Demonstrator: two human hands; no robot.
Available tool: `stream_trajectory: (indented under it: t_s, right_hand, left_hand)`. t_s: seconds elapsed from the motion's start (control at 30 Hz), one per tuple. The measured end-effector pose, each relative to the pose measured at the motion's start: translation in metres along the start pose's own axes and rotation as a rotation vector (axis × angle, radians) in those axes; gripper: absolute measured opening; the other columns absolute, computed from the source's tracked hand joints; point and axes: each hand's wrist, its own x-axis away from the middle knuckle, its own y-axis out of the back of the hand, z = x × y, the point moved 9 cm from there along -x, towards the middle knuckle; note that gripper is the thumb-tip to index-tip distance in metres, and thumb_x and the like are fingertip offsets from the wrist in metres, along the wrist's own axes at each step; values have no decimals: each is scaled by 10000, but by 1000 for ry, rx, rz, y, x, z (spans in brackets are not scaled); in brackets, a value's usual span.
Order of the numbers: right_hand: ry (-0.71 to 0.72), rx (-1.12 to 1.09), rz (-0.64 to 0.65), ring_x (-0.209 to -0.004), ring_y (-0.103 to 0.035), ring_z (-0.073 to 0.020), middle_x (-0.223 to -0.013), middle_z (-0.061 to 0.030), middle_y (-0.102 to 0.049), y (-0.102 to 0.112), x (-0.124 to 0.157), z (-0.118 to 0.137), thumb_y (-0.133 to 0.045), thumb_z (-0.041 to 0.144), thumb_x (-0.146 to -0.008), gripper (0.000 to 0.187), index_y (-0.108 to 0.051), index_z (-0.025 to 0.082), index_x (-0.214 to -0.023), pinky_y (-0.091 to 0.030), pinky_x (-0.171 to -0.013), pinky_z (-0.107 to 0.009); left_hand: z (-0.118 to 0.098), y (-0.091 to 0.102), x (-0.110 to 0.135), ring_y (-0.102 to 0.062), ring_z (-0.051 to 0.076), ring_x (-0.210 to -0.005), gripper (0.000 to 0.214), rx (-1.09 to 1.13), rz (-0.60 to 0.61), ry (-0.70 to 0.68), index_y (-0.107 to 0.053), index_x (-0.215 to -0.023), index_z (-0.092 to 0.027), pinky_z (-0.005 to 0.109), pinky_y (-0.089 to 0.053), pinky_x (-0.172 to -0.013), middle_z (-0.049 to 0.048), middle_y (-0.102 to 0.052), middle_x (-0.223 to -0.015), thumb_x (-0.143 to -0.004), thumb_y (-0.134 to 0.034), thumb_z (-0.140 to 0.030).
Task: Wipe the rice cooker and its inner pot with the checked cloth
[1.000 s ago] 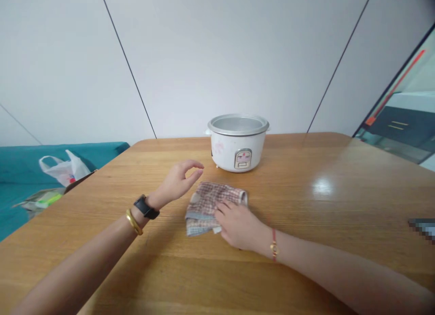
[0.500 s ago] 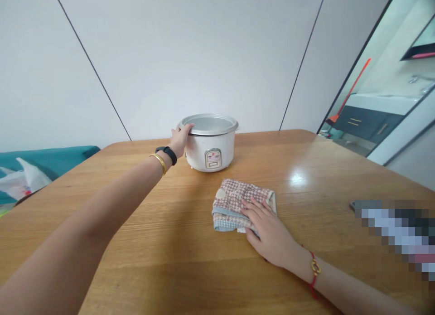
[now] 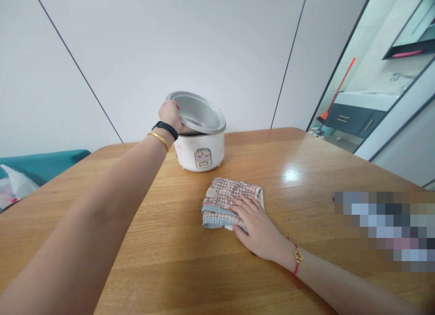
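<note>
My left hand [image 3: 170, 114] is closed around the left rim of the round silver metal inner pot [image 3: 200, 112], thumb and fingers pinching its edge. The pot sits tilted in the white round rice cooker [image 3: 200, 152]. Its left side is raised clear of the cooker's top, its right side is down against the cooker's rim, and its open mouth is tipped toward me. The cooker stands near the far edge of the light brown wooden table [image 3: 306, 170], close to the white wall.

My right hand [image 3: 257, 225] lies open and flat, palm down, with its fingers spread on the near right part of the folded red-and-white checked cloth [image 3: 222, 198]. The cloth rests on the table just in front of the cooker, apart from it.

On my left wrist are a black band [image 3: 165, 128] and a gold bangle [image 3: 158, 139]; on my right wrist is a red string bracelet [image 3: 297, 261]. A teal sofa [image 3: 47, 162] shows beyond the table's left edge.
</note>
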Motion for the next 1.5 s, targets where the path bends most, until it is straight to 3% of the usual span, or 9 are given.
stream_trajectory:
  t_s: [0.17,0.4,0.53,0.67,0.9,1.03,1.13,1.3,1.5]
  right_hand:
    - [23,0,-23,-1488,-369,-308,-1520,-112,-529,0,1,-1,-567,242,-914,446,-622,174,-1352,-224,-1251,-575]
    - [17,77,-56,-1417,-454,-315,-1451,-117,-590,8,0,1,-583,245,-854,404,-643,165,-1245,-308,-1206,-533]
    - [-24,266,-36,-1099,-634,-345,-1129,-155,-713,25,-3,10,-646,327,-755,362,-677,146,-1067,-449,-1018,-520]
    - [-21,386,5,-1048,-654,-371,-1125,-182,-711,29,-16,12,-619,304,-753,575,-630,123,-1299,-482,-913,-509]
    - [-358,-35,-303,-721,-668,-235,-800,-75,-709,62,-27,-29,-463,277,-876,227,-677,202,-886,-497,-631,-318]
    - [-18,30,-656,-875,-640,-279,-940,-116,-683,102,-20,36,-505,244,-814,336,-687,167,-1086,-533,-791,-397]
    - [226,188,-418,-1045,-605,-310,-1076,-148,-676,72,-50,85,-537,217,-818,459,-676,128,-1246,-499,-954,-445]
    - [215,178,43,-1239,-550,-343,-1172,-191,-694,-4,-97,98,-559,222,-852,266,-758,92,-972,-351,-1135,-465]
    - [229,-218,260,-823,-682,-206,-1011,-48,-758,-25,-96,145,-502,300,-887,348,-672,178,-1165,-481,-699,-275]
  left_hand:
    - [-74,3,12,-597,256,-1225,246,-44,-44,-96,-588,-1000,-97,373,-528,-818,-1,-686,-1190,-989,-343,-109]
    - [-156,102,98,-580,286,-1302,308,-79,-3,-449,-592,-1165,-266,511,-541,-1059,-94,-688,-1227,-877,-597,-157]
    - [-131,158,170,-587,277,-1289,443,81,66,-340,-655,-1046,-309,486,-484,-1138,-107,-705,-1157,-677,-611,-68]
    - [-68,194,216,-676,291,-1038,321,58,-26,-134,-674,-959,-305,469,-588,-907,-49,-718,-969,-674,-666,-159]
    - [-5,188,242,-684,294,-1002,346,-69,73,-33,-697,-1085,-260,433,-590,-875,15,-738,-1045,-741,-658,-250]
    - [3,166,247,-649,330,-1160,418,-88,143,5,-683,-1136,-261,470,-572,-960,28,-737,-1119,-726,-606,-241]
    - [7,151,251,-681,317,-1091,453,-40,193,60,-678,-1147,-247,467,-588,-926,28,-744,-1123,-706,-577,-215]
    - [7,148,257,-669,309,-1120,528,-93,208,36,-651,-1238,-246,444,-588,-909,30,-731,-1175,-721,-546,-214]
    - [2,150,248,-656,234,-858,419,33,139,54,-709,-1035,-227,333,-557,-722,19,-717,-923,-648,-560,-169]
